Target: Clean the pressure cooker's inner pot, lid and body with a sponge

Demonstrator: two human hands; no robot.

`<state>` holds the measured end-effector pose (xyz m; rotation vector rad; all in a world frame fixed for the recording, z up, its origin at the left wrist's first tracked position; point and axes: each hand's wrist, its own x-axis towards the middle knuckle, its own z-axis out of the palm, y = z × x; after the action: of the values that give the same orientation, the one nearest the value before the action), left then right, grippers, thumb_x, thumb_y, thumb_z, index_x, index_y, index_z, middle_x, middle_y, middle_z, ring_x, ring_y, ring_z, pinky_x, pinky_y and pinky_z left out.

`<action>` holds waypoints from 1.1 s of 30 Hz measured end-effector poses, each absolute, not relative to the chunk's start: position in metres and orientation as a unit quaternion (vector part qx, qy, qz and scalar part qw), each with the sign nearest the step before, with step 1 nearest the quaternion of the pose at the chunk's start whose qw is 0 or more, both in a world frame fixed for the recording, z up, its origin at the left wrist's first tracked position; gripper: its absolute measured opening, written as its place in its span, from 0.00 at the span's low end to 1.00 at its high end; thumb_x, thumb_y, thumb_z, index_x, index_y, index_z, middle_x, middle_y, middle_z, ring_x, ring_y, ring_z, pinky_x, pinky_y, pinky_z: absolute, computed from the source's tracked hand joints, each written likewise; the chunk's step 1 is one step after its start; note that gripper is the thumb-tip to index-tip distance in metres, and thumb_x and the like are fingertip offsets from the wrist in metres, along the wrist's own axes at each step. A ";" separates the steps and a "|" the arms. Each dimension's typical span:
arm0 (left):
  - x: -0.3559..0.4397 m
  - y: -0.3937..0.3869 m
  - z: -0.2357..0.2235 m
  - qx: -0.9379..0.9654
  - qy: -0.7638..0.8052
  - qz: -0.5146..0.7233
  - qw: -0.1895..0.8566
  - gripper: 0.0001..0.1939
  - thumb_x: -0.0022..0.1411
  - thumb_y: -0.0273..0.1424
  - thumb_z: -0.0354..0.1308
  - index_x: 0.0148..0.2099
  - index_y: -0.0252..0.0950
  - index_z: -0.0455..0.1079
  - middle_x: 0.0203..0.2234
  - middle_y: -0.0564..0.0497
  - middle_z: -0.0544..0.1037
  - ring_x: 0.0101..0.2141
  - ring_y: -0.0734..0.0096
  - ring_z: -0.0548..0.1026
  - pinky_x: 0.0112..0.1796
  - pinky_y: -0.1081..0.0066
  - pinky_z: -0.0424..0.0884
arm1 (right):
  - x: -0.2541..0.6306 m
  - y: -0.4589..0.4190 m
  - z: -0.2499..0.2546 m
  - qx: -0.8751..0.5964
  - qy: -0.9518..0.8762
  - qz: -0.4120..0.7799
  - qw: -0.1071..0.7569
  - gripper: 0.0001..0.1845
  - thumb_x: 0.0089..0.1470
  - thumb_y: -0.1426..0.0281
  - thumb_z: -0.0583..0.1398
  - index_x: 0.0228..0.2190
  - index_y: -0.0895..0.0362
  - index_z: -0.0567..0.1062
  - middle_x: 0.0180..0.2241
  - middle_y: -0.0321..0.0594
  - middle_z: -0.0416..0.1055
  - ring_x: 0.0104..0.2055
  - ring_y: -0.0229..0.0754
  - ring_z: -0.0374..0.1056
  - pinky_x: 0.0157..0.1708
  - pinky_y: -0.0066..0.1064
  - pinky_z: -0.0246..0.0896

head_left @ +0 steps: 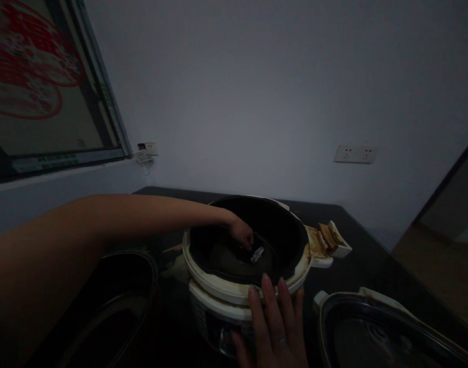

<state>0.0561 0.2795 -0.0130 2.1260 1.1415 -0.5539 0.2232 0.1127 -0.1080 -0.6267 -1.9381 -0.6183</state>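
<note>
A cream-rimmed electric rice cooker [214, 283] stands on the dark tabletop with its round, dark cavity uncovered. From the left, my left arm reaches over the rim, and my left hand [241, 234] is inside with its fingers curled closed near the bottom. Beside those fingers shows a small whitish piece [257, 254], too dim to identify; whatever the hand grips is hidden. My right hand [274, 327], wearing a ring, rests against the cooker's front right side, fingers stretched upward over the rim. The stained hinge part [324, 243] juts out at the cooker's right.
A dark round pot [154, 278] stands left of the cooker, under my left arm. At the lower right lies a light-rimmed lid [322, 327]. Wall sockets [355, 154] are behind the table [326, 212]. A window [46, 92] with red decorations is at upper left.
</note>
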 end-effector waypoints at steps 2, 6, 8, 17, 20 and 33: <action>0.052 0.283 -0.011 0.810 0.448 -0.209 0.316 0.16 0.57 0.26 0.54 0.17 0.35 0.63 0.11 0.58 0.64 0.19 0.75 0.61 0.26 0.74 0.58 | 0.223 0.112 -0.108 -0.259 -0.796 -0.252 0.486 0.19 0.56 0.65 0.57 0.46 0.64 0.70 0.68 0.54 0.37 0.68 0.61 0.36 0.64 0.58 0.31; 0.041 0.278 -0.006 0.797 0.449 -0.241 0.324 0.17 0.59 0.26 0.52 0.18 0.35 0.65 0.12 0.56 0.66 0.19 0.73 0.63 0.27 0.72 0.60 | 0.224 0.113 -0.109 -0.249 -0.798 -0.259 0.483 0.22 0.56 0.63 0.57 0.47 0.65 0.70 0.68 0.55 0.36 0.68 0.62 0.34 0.64 0.58 0.29; 0.037 0.271 -0.004 0.792 0.442 -0.258 0.333 0.16 0.60 0.26 0.52 0.19 0.35 0.66 0.13 0.55 0.67 0.20 0.73 0.64 0.27 0.73 0.61 | 0.224 0.113 -0.110 -0.249 -0.798 -0.260 0.483 0.23 0.55 0.62 0.57 0.48 0.65 0.69 0.68 0.56 0.36 0.68 0.63 0.34 0.64 0.59 0.29; 0.047 0.242 -0.007 0.839 0.387 -0.270 0.271 0.17 0.58 0.25 0.54 0.17 0.36 0.66 0.14 0.54 0.69 0.21 0.71 0.65 0.29 0.71 0.60 | 0.220 0.113 -0.109 -0.257 -0.787 -0.254 0.500 0.21 0.56 0.63 0.56 0.48 0.63 0.70 0.68 0.54 0.37 0.68 0.61 0.36 0.64 0.59 0.31; 0.053 0.240 -0.011 0.863 0.372 -0.254 0.229 0.15 0.57 0.23 0.55 0.18 0.37 0.67 0.15 0.53 0.71 0.22 0.70 0.66 0.30 0.70 0.61 | 0.220 0.112 -0.109 -0.263 -0.786 -0.257 0.498 0.21 0.56 0.63 0.56 0.47 0.63 0.70 0.68 0.53 0.38 0.68 0.61 0.37 0.64 0.58 0.31; 0.064 0.280 -0.026 0.853 0.455 -0.199 0.161 0.15 0.65 0.35 0.55 0.51 0.33 0.67 0.47 0.45 0.73 0.44 0.63 0.74 0.44 0.57 0.72 | 0.223 0.111 -0.111 -0.270 -0.798 -0.260 0.472 0.27 0.54 0.61 0.59 0.52 0.64 0.68 0.68 0.55 0.38 0.68 0.63 0.37 0.63 0.59 0.32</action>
<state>0.0642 0.2802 -0.0260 2.4359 1.2981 -0.5672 0.2228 0.1109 -0.1106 -0.6614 -1.9540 -0.6365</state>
